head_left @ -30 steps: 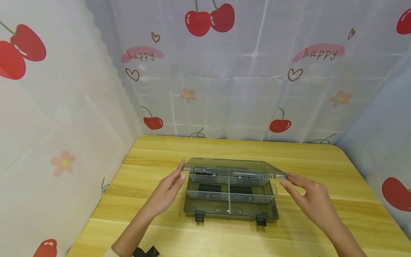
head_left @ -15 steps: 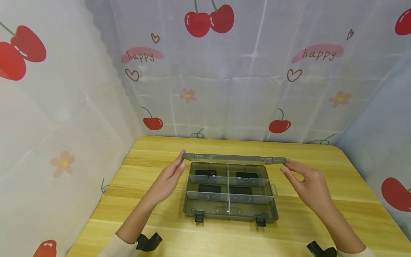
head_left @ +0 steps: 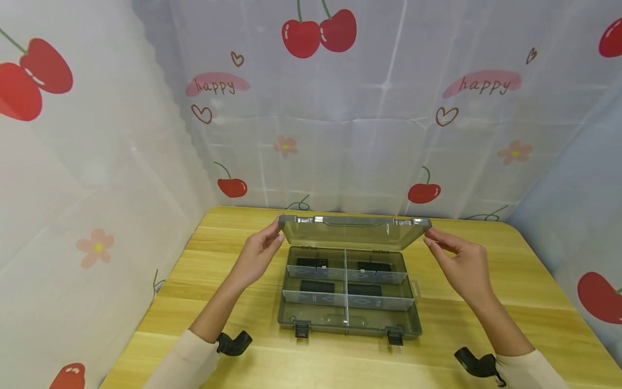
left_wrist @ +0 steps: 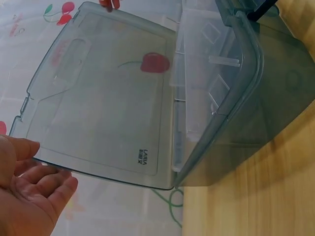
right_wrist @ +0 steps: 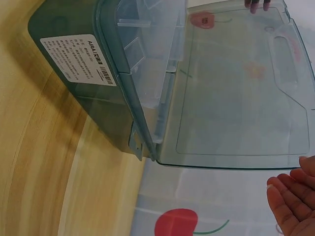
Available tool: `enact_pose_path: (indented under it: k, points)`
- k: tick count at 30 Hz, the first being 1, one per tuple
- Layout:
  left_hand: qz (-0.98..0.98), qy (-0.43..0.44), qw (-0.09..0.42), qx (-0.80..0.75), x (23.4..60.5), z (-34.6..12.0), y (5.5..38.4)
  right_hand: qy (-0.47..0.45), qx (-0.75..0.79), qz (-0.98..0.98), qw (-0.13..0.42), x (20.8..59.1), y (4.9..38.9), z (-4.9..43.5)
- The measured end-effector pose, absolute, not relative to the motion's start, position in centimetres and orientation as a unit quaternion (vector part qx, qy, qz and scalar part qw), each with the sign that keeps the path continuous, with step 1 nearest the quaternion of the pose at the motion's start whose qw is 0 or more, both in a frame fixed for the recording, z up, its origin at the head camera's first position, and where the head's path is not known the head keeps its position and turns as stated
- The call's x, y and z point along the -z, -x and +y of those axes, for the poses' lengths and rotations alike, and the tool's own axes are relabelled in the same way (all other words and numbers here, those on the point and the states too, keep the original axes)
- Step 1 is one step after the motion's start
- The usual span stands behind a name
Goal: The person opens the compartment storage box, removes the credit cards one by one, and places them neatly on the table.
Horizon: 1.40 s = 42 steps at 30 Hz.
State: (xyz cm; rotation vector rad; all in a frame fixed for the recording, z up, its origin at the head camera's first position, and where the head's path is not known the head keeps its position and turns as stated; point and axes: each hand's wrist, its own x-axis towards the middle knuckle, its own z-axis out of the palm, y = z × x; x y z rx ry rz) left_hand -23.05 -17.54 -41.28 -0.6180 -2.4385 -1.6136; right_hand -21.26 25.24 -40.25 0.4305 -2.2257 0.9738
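Note:
A translucent grey-green plastic storage box (head_left: 350,328) stands on the table with its hinged lid (head_left: 355,232) raised and leaning back. My left hand (head_left: 256,255) pinches the lid's left front corner between thumb and fingers. At the opposite corner, my right hand (head_left: 465,266) holds the lid the same way. Clear dividers (head_left: 311,298) split the inside into several compartments. Flat black pieces (head_left: 317,286) lie in the back and middle rows. Two black latches (head_left: 302,329) hang down at the box's front. A white label (right_wrist: 78,60) shows on its side in the right wrist view.
The wooden table (head_left: 233,227) carries the box near its middle. Behind and beside it hangs a pale curtain (head_left: 340,156) printed with cherries. Black wrist mounts (head_left: 234,343) stick out from both sleeves.
Both hands have swung the lid up and back from a low tilt, so the back compartments now show. The box itself has stayed in place.

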Motion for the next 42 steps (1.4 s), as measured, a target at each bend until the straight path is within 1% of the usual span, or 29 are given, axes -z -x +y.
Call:
enact_pose_path:
  k: [8,14,18,23,29,37,42]
  points:
    - [-0.803,0.169,0.13,0.557,41.6,-17.4,24.8,-0.121,-0.415,-0.848,0.308,41.1,22.8,25.1]
    - [-0.79,0.157,0.142,0.575,41.8,-17.7,25.8,-0.091,-0.448,-0.849,0.267,41.4,23.9,25.2]
    - [-0.777,0.152,0.131,0.597,41.9,-17.6,26.4,-0.08,-0.466,-0.849,0.236,41.7,24.7,25.7]
    - [-0.759,0.153,0.125,0.62,43.2,-17.8,27.9,-0.093,-0.494,-0.835,0.223,42.1,25.7,25.8]
    - [-0.778,0.137,0.122,0.601,44.7,-18.0,29.2,-0.097,-0.504,-0.834,0.203,43.1,27.0,25.8]
    - [-0.783,0.106,0.081,0.608,47.0,-18.1,30.1,-0.091,-0.525,-0.828,0.174,44.7,28.1,25.7]
    - [-0.785,0.096,0.065,0.608,48.2,-18.1,30.6,-0.094,-0.537,-0.823,0.158,46.1,28.8,25.7]
